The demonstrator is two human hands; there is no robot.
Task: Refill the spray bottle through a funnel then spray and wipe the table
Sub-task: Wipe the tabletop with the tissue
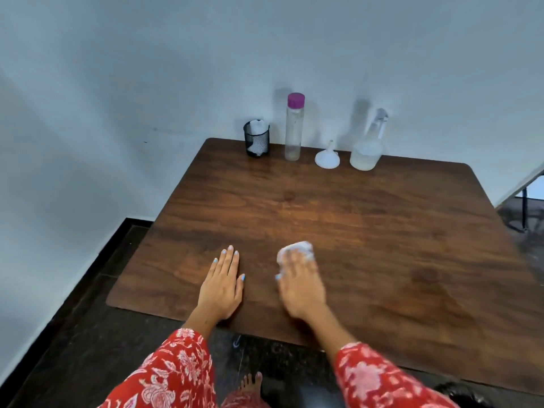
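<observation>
- Pressing a white cloth (297,251) onto the desk (368,231) with the right hand (300,282), near the front edge, about mid-width; fingers lay over the cloth, blurred, so whether curled round it or flat could not be told.
- Rested the left hand (222,285) flat on the wood just beside the right, fingers straight and together, holding nothing.
- Wore red floral sleeves (173,372) on both arms.
- Stood four things in a row along the back edge, against the wall (265,54).
- Stood nearest the back left corner: a black mesh cup (256,139) with white cloth stuffed inside.
- Stood next to it, upright: a tall clear bottle (293,128) with a pink cap, seemingly almost drained.
- Sat further right, wide mouth down and spout up: a white funnel (327,156).
- Stood just beside the funnel, toward the back right corner: the spray bottle (367,145), trigger head on, pale liquid filling the lower part.
- Kept well apart from both hands: all four things at the back.
- Showed a faint sheen on the wood near the middle.
- Showed a dark floor (88,334) and a bare foot (250,384) below the front edge.
</observation>
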